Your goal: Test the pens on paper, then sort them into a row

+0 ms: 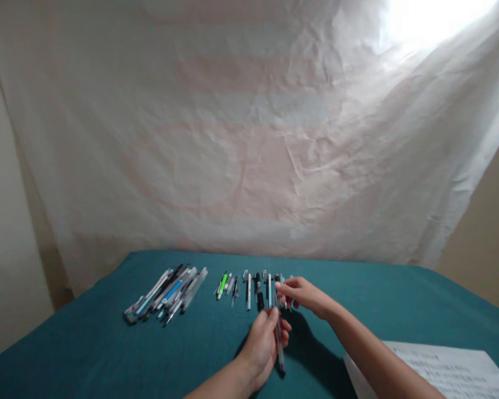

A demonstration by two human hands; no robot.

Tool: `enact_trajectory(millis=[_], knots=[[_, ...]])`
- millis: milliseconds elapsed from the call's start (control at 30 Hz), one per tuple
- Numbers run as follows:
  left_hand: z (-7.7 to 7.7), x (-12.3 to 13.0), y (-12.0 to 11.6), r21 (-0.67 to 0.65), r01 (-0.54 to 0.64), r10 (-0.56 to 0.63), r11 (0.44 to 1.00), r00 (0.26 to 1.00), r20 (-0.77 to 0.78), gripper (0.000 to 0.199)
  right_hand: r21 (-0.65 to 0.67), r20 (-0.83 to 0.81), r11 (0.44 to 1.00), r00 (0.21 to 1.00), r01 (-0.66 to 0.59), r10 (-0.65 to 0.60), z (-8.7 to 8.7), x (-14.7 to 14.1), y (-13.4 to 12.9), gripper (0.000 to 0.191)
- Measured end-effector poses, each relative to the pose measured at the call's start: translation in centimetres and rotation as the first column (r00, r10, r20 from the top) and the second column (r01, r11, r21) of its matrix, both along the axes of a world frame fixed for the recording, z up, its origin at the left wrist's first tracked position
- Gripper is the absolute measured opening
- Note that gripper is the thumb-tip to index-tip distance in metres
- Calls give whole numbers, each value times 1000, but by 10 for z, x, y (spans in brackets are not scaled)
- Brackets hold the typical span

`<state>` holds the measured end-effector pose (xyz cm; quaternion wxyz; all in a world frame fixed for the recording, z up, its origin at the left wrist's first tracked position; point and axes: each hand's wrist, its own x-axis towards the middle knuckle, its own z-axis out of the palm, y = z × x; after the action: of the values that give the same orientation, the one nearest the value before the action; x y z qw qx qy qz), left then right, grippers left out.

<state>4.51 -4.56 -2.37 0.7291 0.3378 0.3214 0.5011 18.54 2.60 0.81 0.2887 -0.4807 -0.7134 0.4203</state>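
Observation:
My left hand is closed around a slim clear pen, its thumb pressed along the barrel and the dark lower end sticking out below. Close above it, my right hand pinches at the pen's upper end with thumb and forefinger; the exact contact is small and blurred. Behind the hands lies a row of pens, among them a bright green one, a white one, a black one and a light blue one. My right hand partly hides the row's right end.
A loose pile of pens lies to the left on the green tablecloth. At the lower right a printed paper sheet lies under my right forearm. A pale hanging sheet closes off the back.

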Motion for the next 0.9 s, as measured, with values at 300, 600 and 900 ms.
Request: enact_trajectory(millis=[300, 600, 900], knots=[[2, -1, -1, 53, 45, -42, 998, 998, -57, 28, -67, -177, 998, 984, -3, -9, 8, -11, -9, 39], [20, -14, 10, 239, -82, 103, 968, 992, -76, 30, -107, -311, 993, 950, -43, 8, 22, -9, -17, 49], [21, -24, 24, 148, -396, 383, 906, 918, 106, 16, -150, -187, 979, 976, -137, 108, 7, -16, -16, 56]])
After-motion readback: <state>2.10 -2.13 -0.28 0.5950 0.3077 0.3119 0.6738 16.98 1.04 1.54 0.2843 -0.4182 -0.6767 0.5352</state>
